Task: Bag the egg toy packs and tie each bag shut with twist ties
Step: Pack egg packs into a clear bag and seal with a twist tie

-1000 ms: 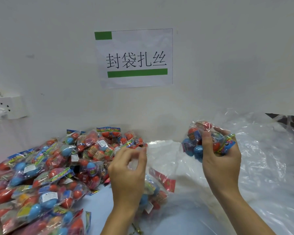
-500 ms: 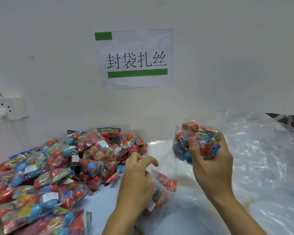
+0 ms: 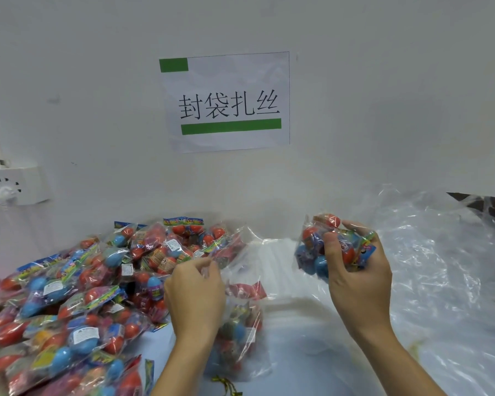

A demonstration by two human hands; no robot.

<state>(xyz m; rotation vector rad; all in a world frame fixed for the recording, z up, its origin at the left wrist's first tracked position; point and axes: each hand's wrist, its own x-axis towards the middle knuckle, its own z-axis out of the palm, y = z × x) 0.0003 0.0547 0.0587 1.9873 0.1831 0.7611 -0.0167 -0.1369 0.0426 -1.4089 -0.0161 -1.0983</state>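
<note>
Right hand (image 3: pixel 357 284) holds a bundle of egg toy packs (image 3: pixel 330 250) up off the surface, thumb across the front, fingers curled round the back; red and blue eggs show through the wrap. Left hand (image 3: pixel 196 295) pinches the rim of a clear bag (image 3: pixel 240 318) between thumb and fingertips, pulling its mouth up. That bag sits on the pale blue surface (image 3: pixel 295 364) just right of the left wrist and already has a few packs inside. Big pile of loose packs (image 3: pixel 77 298) fills the left side, reaching back to the wall. Heap of clear plastic bags (image 3: pixel 440 267) lies crumpled on the right, behind and beside the right hand. Gold twist ties (image 3: pixel 226 385) lie at the bottom edge, near the left forearm. Paper sign (image 3: pixel 226 101) with green bars on the wall; wall socket (image 3: pixel 12 185) at far left.
</note>
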